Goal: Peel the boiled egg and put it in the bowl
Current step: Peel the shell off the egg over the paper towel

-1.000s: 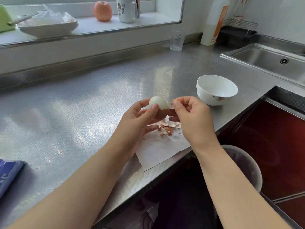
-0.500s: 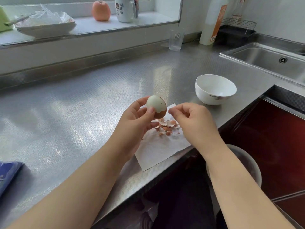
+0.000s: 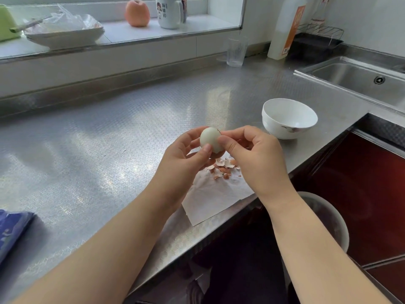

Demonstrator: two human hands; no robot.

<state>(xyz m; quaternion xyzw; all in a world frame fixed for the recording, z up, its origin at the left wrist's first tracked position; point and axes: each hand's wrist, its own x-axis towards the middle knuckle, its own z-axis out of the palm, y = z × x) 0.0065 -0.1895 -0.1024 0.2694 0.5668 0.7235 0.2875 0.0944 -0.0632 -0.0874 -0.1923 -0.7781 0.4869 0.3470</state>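
Observation:
My left hand (image 3: 186, 156) holds a boiled egg (image 3: 209, 139) above the steel counter, thumb on its front. The egg's top is bare and white; brown shell still covers its underside. My right hand (image 3: 252, 154) pinches the egg's right side with thumb and forefinger at the shell edge. Brown shell bits (image 3: 223, 167) lie on a white paper sheet (image 3: 214, 200) just below the hands. The white bowl (image 3: 289, 128) stands empty to the right of my right hand.
A sink (image 3: 361, 77) is at the far right, with a clear glass (image 3: 236, 51) and a white bottle (image 3: 285, 29) behind. A bin (image 3: 328, 216) sits below the counter's front edge. A blue packet (image 3: 11, 229) lies at the left. The sill holds a plate, an apple and a mug.
My right hand, which had pulled away from the egg half a second ago, has come back and now pinches its right side. The egg has turned, bare white side facing me.

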